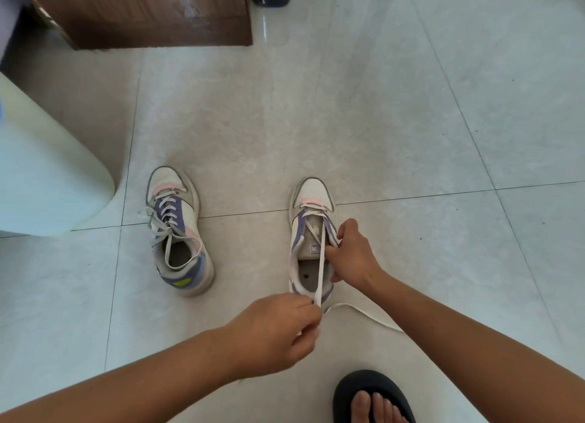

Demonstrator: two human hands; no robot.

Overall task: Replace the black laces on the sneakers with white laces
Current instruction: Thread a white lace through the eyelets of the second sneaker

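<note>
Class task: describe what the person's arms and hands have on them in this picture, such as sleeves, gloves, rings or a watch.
Nothing shows on either. The left hand and right hand are bare, with no gloves, and no rings are visible. Both forearms are uncovered up to the picture's edge: no sleeve, watch or bracelet shows.

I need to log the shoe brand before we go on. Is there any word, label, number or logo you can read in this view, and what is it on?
Tongue label on the right-hand sneaker: dark print, too small and blurred to read.
Yellow patch on the heel of the left-hand sneaker: no letters can be made out.
Nothing else carries readable text.
</note>
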